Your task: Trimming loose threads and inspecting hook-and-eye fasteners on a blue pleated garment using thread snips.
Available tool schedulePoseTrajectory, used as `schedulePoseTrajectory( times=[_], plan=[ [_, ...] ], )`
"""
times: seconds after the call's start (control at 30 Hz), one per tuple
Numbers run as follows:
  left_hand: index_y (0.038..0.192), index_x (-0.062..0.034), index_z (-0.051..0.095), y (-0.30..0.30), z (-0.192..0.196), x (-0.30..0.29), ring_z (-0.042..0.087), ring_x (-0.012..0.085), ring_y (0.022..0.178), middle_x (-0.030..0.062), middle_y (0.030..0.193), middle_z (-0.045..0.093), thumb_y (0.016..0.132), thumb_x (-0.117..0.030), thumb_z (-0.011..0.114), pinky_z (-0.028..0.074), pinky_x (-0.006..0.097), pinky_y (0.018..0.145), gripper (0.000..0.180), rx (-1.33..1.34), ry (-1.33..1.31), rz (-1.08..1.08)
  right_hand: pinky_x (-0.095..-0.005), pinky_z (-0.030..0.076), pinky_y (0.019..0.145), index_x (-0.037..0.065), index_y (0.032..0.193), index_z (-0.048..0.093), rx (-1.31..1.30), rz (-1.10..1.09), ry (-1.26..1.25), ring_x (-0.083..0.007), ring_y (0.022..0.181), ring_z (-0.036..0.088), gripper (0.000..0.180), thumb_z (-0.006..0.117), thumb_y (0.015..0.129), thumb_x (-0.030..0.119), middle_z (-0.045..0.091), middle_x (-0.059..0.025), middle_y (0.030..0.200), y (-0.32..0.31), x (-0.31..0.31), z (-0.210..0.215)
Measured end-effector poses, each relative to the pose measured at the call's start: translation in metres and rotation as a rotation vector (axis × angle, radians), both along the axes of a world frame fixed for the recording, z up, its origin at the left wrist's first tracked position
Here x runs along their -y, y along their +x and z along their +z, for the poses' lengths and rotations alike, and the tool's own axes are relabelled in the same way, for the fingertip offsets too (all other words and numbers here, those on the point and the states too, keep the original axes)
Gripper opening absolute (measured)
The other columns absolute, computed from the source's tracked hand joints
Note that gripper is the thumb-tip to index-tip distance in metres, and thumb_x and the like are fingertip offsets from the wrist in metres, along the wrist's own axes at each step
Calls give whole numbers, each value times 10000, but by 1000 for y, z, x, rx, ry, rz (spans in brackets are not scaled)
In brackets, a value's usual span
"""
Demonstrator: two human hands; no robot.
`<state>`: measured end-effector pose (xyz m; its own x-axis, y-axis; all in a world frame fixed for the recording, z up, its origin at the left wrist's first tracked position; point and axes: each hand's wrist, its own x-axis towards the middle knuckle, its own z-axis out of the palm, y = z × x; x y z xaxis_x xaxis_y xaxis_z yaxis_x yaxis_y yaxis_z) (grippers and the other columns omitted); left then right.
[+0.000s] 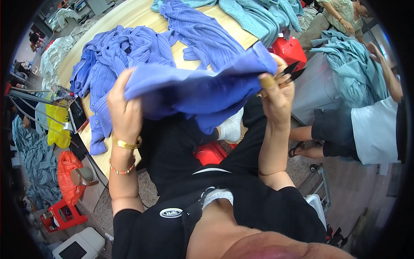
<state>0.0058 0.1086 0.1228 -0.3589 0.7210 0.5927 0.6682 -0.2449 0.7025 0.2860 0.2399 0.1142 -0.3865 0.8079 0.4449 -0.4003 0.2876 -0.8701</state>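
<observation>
A periwinkle-blue knit garment is stretched between my two hands above my lap, its middle blurred by motion. My left hand grips its left end, fingers closed round the cloth. At the other end my right hand is closed, pinching the garment's edge. Black-bladed snips stick out of that same hand, past the fingers. A tan finger cover sits on the right thumb. Beyond my left hand lies a heap of blue ribbed cardigans with small buttons, and another blue piece trails off it.
A pale wooden table carries the clothes, with teal knitwear at its far edge. To the right, teal garments lie on a grey bin near co-workers. A red plastic bag hangs at left above a red stool.
</observation>
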Motion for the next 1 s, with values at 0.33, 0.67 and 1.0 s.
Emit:
schedulePoseTrajectory(
  times=[0.33,0.67,1.0],
  plan=[
    [1210,-24,601,128,63,-88,613,316,1070,153,1125,628,765,-155,758,504,386,919,490,49,291,-948,-387,337,1143,129,1498,327,-242,140,-118,-223,1344,431,820,713,884,510,438,-48,1440,27,13,-19],
    [1118,-32,643,164,50,-98,667,332,845,163,915,674,759,-175,730,527,399,746,396,-3,-191,-1184,-303,198,1157,-31,1516,250,656,-1037,506,-203,1352,371,572,450,1047,228,366,-137,1477,52,83,16],
    [826,91,666,249,90,-74,680,406,809,258,763,665,652,-160,658,554,452,754,305,379,10,-1360,-264,341,945,-26,1485,330,183,-818,2,-175,1099,486,530,484,1040,218,496,-103,1246,121,78,-10]
  ],
)
